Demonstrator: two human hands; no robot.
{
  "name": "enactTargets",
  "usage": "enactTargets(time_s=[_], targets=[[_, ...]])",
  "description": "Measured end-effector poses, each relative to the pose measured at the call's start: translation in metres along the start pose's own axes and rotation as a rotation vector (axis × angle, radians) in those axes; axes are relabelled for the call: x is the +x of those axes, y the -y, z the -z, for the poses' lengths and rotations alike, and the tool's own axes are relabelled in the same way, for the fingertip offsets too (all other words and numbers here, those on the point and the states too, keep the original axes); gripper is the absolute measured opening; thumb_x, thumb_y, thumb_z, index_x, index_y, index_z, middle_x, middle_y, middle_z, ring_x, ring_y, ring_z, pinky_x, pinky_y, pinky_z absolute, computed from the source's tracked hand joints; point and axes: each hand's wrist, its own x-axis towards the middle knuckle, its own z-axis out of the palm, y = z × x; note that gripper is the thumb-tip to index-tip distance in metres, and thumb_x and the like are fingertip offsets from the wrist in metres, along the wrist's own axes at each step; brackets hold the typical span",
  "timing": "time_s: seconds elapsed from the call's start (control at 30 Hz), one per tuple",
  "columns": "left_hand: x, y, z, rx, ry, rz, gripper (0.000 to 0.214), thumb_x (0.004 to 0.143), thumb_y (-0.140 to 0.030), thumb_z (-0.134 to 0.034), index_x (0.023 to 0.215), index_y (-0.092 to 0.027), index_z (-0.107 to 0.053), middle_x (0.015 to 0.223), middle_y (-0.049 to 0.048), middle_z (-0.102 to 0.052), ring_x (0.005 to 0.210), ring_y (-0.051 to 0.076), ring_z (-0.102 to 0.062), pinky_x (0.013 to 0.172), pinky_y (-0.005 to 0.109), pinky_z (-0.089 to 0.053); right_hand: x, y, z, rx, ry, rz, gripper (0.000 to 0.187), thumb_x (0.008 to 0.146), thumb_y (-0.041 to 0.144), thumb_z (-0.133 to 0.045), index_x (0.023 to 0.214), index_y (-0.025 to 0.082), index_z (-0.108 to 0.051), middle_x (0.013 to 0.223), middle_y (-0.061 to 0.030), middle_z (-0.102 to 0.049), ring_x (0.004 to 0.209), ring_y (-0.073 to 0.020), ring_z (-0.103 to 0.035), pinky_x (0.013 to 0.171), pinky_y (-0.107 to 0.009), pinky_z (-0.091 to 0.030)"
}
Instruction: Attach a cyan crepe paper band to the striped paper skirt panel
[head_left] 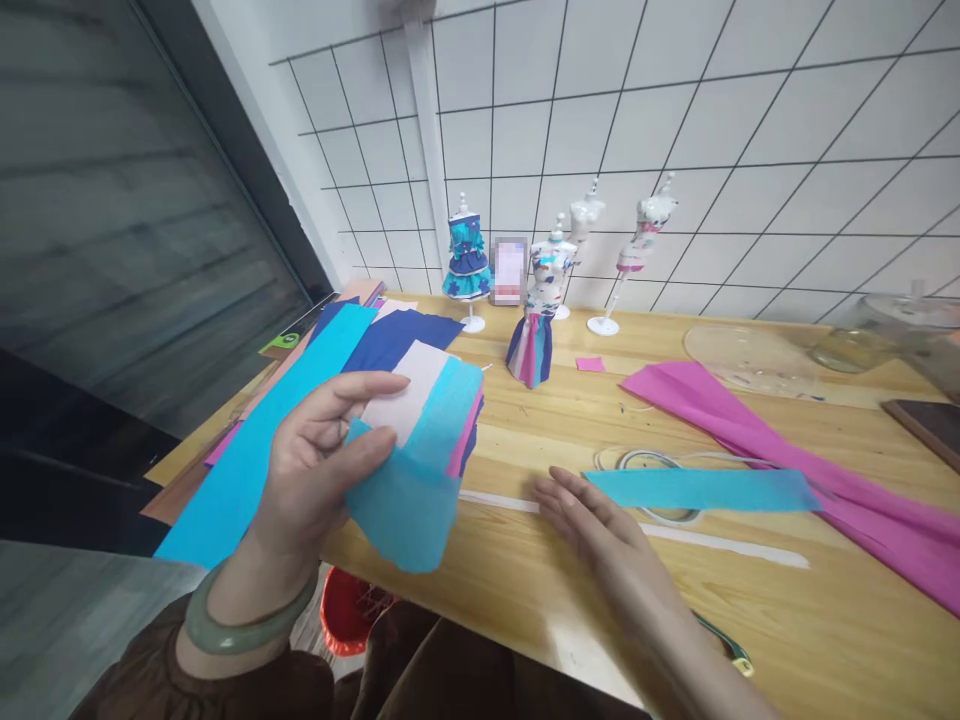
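Observation:
My left hand (307,470) pinches a small stack of crepe paper pieces (444,410) between thumb and fingers, raised over the table's front edge. Pale pink, light blue, bright pink and dark blue show in the stack, and a light blue piece hangs down at its front. My right hand (600,540) holds nothing; its fingers are stretched out close together, low over the table (517,590). Beneath those fingers runs a narrow white strip (727,543). Just right of the fingertips, a light blue crepe strip (705,490) lies across a roll of tape (652,460).
Small dress forms stand at the back, one in a blue dress (466,250), another in a striped skirt (531,350), near a phone (510,270). Crepe sheets (300,390) cover the left side. Long pink crepe (720,420) lies right. A green-handled tool (724,645) sits by my right forearm.

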Motion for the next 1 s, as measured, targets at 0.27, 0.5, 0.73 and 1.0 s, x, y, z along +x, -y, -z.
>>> enactTargets(time_s=[0.27, 0.5, 0.73, 1.0], targets=[[-0.012, -0.023, -0.004, -0.160, 0.084, -0.019, 0.026, 0.066, -0.033, -0.074, 0.090, -0.029, -0.066, 0.073, -0.0030, -0.066, 0.057, 0.013, -0.060, 0.049, 0.022, -0.050, 0.000, -0.012, -0.039, 0.328, 0.511, -0.213, 0.055, 0.077, 0.055, -0.061, 0.119, 0.020, -0.053, 0.117, -0.0115, -0.062, 0.107, -0.0208, -0.059, 0.097, -0.037, -0.040], [0.009, 0.002, 0.024, -0.092, 0.069, 0.005, 0.028, 0.071, -0.027, -0.069, 0.098, -0.024, -0.063, 0.084, -0.0016, -0.069, 0.060, 0.012, -0.061, 0.056, 0.021, -0.051, -0.015, -0.010, -0.025, 0.304, 0.515, -0.180, 0.056, 0.062, 0.039, -0.079, 0.112, 0.020, -0.060, 0.103, -0.0091, -0.069, 0.093, -0.0232, -0.064, 0.081, -0.035, -0.048], [0.043, 0.053, 0.053, 0.258, 0.116, 0.108, 0.047, 0.067, -0.038, -0.071, 0.107, -0.018, -0.060, 0.093, 0.0058, -0.068, 0.073, 0.016, -0.064, 0.060, 0.023, -0.050, 0.004, 0.028, 0.009, -0.079, 0.166, 0.131, 0.027, 0.065, 0.034, -0.077, 0.087, 0.022, -0.066, 0.080, -0.0015, -0.070, 0.075, -0.0173, -0.064, 0.070, -0.029, -0.050], [0.084, 0.107, 0.046, 0.457, 0.273, 0.094, 0.059, 0.074, -0.048, -0.060, 0.121, -0.014, -0.052, 0.093, 0.0068, -0.067, 0.084, 0.020, -0.062, 0.071, 0.030, -0.050, 0.078, 0.052, 0.025, -0.743, 0.017, 0.361, 0.042, 0.076, 0.043, -0.060, 0.109, 0.018, -0.057, 0.071, -0.0013, -0.068, 0.058, -0.0158, -0.060, 0.052, -0.027, -0.046]])
